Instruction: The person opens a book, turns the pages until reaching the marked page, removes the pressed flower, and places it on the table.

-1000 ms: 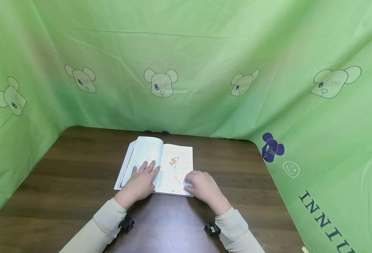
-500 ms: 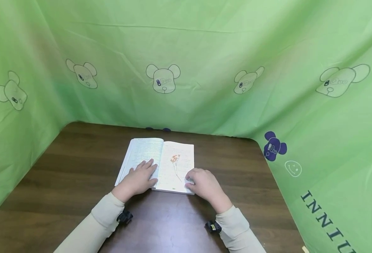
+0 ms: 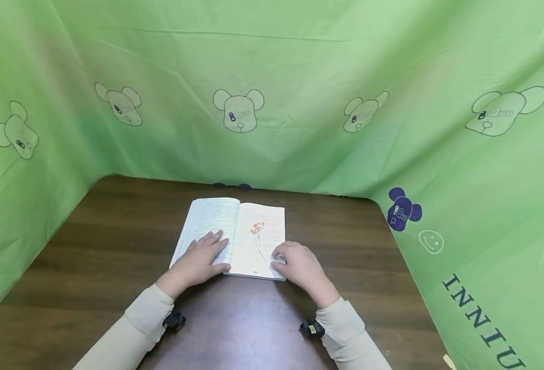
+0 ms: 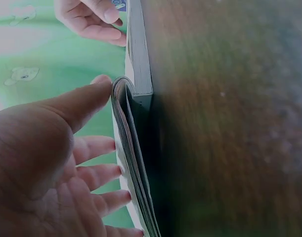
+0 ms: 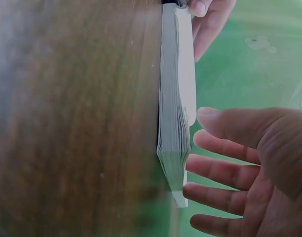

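Note:
An open book (image 3: 211,220) lies on the table, its right page bearing a picture of an orange flower (image 3: 257,229) on thin stems. My left hand (image 3: 199,258) rests on the lower left page, fingers spread and thumb near the spine. In the left wrist view its fingertips (image 4: 122,196) meet the page surface. At the lower right corner of the right page is my right hand (image 3: 301,264), with its fingers loosely bent. The right wrist view has its thumb and fingers apart beside the thick page block (image 5: 171,98), pinching nothing.
The brown wooden table (image 3: 355,267) extends on all sides of the book. A green curtain (image 3: 300,133) with mouse-like head drawings encloses the far and side edges. A small pale object (image 3: 449,362) shows at the lower right.
The raised left pages have settled flatter onto the left side of the book. My left hand has shifted slightly left, while the right hand stays at the right page's corner.

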`<state>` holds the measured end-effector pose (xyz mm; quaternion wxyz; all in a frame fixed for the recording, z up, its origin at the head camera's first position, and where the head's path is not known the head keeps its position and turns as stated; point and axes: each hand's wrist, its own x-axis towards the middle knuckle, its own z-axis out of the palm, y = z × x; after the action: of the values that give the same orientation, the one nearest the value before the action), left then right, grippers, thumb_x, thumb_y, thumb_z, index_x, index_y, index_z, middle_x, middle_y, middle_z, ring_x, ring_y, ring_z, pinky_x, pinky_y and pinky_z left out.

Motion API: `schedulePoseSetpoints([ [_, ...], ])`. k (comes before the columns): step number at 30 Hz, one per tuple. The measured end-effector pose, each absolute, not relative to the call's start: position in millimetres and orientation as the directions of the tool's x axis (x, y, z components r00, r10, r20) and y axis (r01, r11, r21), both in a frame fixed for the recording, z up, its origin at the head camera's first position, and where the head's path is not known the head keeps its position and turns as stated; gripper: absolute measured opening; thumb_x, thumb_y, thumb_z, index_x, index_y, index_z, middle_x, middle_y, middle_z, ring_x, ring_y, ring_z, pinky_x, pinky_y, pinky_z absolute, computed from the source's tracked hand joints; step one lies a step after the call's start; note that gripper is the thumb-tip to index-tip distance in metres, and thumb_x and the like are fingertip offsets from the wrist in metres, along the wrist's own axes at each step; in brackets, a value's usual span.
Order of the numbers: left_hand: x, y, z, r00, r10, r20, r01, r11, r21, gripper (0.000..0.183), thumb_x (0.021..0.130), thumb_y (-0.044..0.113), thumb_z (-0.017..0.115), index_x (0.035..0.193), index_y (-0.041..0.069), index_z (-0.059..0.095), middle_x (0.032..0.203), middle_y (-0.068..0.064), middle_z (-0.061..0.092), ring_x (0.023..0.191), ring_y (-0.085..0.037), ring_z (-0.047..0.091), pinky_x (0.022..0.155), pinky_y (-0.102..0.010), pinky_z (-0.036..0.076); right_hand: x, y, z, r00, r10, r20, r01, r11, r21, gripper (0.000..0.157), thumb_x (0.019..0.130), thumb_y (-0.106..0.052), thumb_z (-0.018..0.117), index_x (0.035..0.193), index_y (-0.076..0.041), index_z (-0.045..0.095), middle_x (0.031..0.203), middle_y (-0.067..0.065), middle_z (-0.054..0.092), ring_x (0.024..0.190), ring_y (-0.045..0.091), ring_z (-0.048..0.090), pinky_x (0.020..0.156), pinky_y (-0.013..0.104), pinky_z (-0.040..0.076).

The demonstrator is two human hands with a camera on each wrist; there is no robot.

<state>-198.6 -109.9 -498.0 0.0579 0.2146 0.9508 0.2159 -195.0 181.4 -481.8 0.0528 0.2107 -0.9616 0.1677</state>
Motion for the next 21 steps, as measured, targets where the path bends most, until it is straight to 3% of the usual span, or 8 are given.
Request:
schedulePoseSetpoints([
  [9,-187.9,-119.0,-497.0,-0.910,0.411,0.055,0.389,0.800,0.458,0.064,0.093,0.037,0.075,0.142,0.000,0.059,0.155,-0.021,0.047,0.146,-0.044,0.040,0.119,-0.056,0.032,-191.4,177.6,-486.8,-0.927,-0.308,0.214,-0.372,0.824,-0.427,0.015,0.088,-0.024,0.080,0.099,-0.014,0.077,0.118,0.005,0.073,0.115,0.028,0.067,0.101,0.044,0.051],
  [21,-187.2,-126.3,-501.1,-0.895,0.440,0.066,0.413,0.766,0.493,0.059,0.096,0.031,0.072,0.144,0.000,0.057,0.156,-0.021,0.047,0.146,-0.044,0.039,0.118,-0.058,0.032,-188.5,173.9,-495.8,-0.952,-0.190,0.238,-0.295,0.775,-0.559,0.016,0.089,-0.024,0.080,0.101,-0.014,0.078,0.119,0.002,0.074,0.119,0.023,0.067,0.104,0.042,0.050],
])
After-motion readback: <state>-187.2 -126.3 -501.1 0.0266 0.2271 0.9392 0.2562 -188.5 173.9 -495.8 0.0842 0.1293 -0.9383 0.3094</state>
